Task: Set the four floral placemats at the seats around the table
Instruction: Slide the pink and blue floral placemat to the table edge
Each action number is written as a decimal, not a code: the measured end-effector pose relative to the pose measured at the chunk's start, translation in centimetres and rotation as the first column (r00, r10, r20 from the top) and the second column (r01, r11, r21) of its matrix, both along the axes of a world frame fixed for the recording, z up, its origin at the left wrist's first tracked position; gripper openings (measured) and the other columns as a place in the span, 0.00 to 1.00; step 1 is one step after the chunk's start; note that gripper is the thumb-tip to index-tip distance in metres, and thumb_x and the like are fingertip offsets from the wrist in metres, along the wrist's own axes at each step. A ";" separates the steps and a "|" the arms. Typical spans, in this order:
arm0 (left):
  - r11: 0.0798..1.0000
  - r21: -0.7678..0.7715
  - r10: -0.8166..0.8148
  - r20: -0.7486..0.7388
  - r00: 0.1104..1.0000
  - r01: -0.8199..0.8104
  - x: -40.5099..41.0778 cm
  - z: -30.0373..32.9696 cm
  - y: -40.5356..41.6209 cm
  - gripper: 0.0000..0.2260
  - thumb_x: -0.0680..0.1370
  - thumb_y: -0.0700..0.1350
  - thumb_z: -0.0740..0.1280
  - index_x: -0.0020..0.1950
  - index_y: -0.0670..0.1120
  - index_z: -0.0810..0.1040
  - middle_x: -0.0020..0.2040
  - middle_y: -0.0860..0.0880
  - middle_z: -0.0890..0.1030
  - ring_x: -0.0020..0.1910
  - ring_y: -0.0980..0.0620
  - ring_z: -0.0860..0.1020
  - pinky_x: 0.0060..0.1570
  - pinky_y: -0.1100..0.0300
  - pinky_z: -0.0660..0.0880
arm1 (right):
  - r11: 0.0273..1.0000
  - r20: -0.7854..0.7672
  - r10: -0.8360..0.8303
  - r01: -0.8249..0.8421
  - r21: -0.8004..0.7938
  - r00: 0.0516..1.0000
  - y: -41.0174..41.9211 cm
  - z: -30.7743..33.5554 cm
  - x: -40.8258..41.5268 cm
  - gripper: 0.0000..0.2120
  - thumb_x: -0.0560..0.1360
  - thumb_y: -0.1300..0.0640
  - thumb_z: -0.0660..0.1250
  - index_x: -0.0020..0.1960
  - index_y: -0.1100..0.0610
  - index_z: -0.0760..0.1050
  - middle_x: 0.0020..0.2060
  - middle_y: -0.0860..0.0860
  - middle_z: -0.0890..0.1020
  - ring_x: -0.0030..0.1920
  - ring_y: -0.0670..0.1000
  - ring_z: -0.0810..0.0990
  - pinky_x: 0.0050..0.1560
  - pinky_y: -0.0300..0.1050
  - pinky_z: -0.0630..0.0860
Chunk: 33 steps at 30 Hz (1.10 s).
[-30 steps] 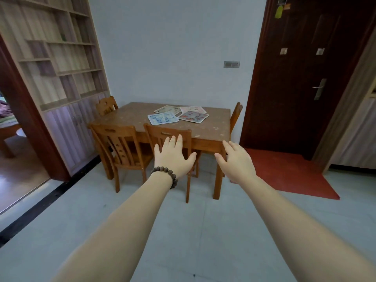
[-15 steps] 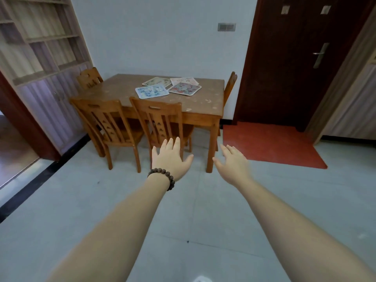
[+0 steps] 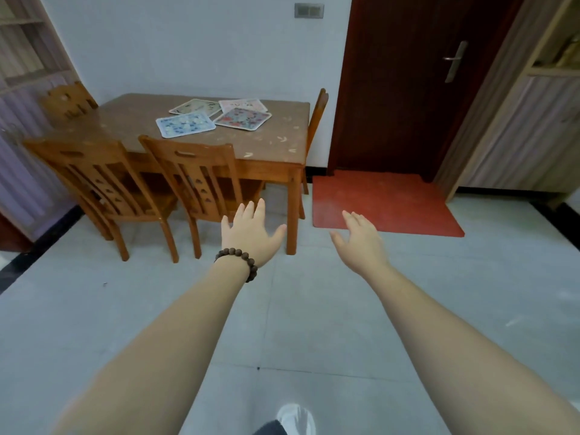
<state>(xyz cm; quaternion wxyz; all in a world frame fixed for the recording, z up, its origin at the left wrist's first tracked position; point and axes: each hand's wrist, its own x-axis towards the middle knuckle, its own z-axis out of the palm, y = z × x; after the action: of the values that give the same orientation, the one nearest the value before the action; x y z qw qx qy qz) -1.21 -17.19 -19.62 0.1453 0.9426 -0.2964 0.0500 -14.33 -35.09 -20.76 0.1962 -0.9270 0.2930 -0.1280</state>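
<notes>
A brown wooden table (image 3: pixel 266 142) stands against the far wall. Lying loosely clustered on its far middle are a blue floral placemat (image 3: pixel 185 125), a red-and-grey one (image 3: pixel 242 118), a green-cream one (image 3: pixel 195 106) and a pink one (image 3: pixel 242 104), some overlapping. My left hand (image 3: pixel 251 235), with a bead bracelet at the wrist, and my right hand (image 3: pixel 361 238) are stretched out in front of me over the floor, well short of the table. Both are empty with fingers spread.
Two wooden chairs (image 3: pixel 103 180) (image 3: pixel 201 180) are pushed in on the near side. Another chair (image 3: pixel 67 102) stands at the left end and one (image 3: pixel 317 120) at the right end. A red doormat (image 3: pixel 383 202) lies before a dark door (image 3: pixel 408 83). Grey tiled floor lies between me and the table.
The view has tilted down and closed in on the table. My hands have sunk lower in the frame and stay empty and spread. A shoe tip now shows at the bottom edge.
</notes>
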 end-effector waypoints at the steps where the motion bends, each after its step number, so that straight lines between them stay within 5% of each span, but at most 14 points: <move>1: 1.000 -0.001 -0.004 0.002 1.000 0.004 0.8 -0.2 -1.0 0.34 0.76 0.66 0.50 0.76 0.49 0.50 0.77 0.48 0.56 0.75 0.48 0.51 0.71 0.41 0.48 | 1.000 0.001 -0.009 0.009 0.008 1.000 -0.9 -0.2 0.4 0.28 0.79 0.45 0.55 0.76 0.55 0.57 0.75 0.54 0.60 0.75 0.53 0.55 0.75 0.51 0.53; 33: 0.997 0.070 0.049 -0.167 0.985 -0.038 44.4 -5.8 -38.4 0.33 0.76 0.66 0.51 0.76 0.51 0.51 0.77 0.48 0.55 0.75 0.49 0.50 0.71 0.42 0.48 | 0.997 -0.036 0.001 0.001 0.072 0.999 -38.6 -4.7 43.9 0.28 0.79 0.46 0.58 0.76 0.54 0.58 0.75 0.54 0.62 0.76 0.53 0.55 0.75 0.54 0.54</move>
<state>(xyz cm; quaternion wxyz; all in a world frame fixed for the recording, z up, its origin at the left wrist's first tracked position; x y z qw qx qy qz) 43.18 -55.58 -25.39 0.1372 0.9541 -0.2637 -0.0369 29.54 -73.72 -25.49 0.2244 -0.9214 0.3009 -0.1005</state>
